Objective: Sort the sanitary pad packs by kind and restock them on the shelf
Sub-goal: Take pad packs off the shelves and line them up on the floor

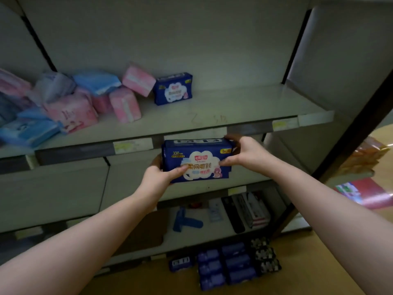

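Note:
I hold a dark blue pad pack (197, 155) in front of the shelf edge, just below the upper shelf (234, 109). My left hand (158, 176) grips its lower left corner and my right hand (244, 152) grips its right end. A matching dark blue pack (173, 88) stands upright on the upper shelf. To its left lies a loose heap of pink packs (125, 103) and light blue packs (95, 81).
Several dark blue packs (225, 265) lie stacked on the floor below. A lower shelf holds a blue tool (184, 220), a brown board (146, 228) and boxed items (251, 209). Red and orange goods (361, 188) sit at the right.

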A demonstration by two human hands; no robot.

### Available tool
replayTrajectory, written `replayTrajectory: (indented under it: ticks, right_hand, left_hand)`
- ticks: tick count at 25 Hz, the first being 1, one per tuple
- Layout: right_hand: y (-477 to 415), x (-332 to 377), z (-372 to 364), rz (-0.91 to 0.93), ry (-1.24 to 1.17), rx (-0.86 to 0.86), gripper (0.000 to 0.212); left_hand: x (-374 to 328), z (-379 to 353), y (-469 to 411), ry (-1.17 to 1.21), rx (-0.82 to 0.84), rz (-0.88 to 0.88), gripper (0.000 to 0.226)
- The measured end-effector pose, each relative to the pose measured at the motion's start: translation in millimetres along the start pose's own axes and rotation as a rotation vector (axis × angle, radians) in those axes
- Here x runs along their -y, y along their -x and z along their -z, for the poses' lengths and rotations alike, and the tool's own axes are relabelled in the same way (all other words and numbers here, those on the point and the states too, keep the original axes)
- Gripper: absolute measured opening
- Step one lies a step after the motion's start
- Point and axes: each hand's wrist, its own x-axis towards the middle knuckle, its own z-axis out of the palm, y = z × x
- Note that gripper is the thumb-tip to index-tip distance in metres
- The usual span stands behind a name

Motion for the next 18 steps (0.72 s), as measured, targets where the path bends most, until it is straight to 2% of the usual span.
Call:
replayTrajectory:
  ticks: [3,8,13,16,18]
  right_hand:
    - [-5.5,-18.3,-43.3,-0.051,-0.034,0.005,0.070]
    - [-14.8,-55.7,-117.4,-0.114,-0.059,0.019,0.075]
    - [-14.3,-97.6,-182.4,-0.138,-0.104,0.057,0.075]
    - [-16.1,-127.0,-222.4,-0.152,-0.111,0.062,0.077]
    - [-19.1,-153.2,-250.9,-0.159,-0.093,0.087,0.082]
  left_hand:
    - [39.0,14.9,-1.4,0.004,-0.012,0.063,0.042]
    - [110.7,39.3,-10.8,-0.036,-0.021,0.154,0.052]
    - [181.1,54.9,-14.3,-0.093,0.048,0.196,0.044]
    - [234.5,59.0,-24.3,-0.193,0.013,0.209,0.061]
    - [271.4,57.5,-29.5,-0.201,-0.001,0.232,0.064]
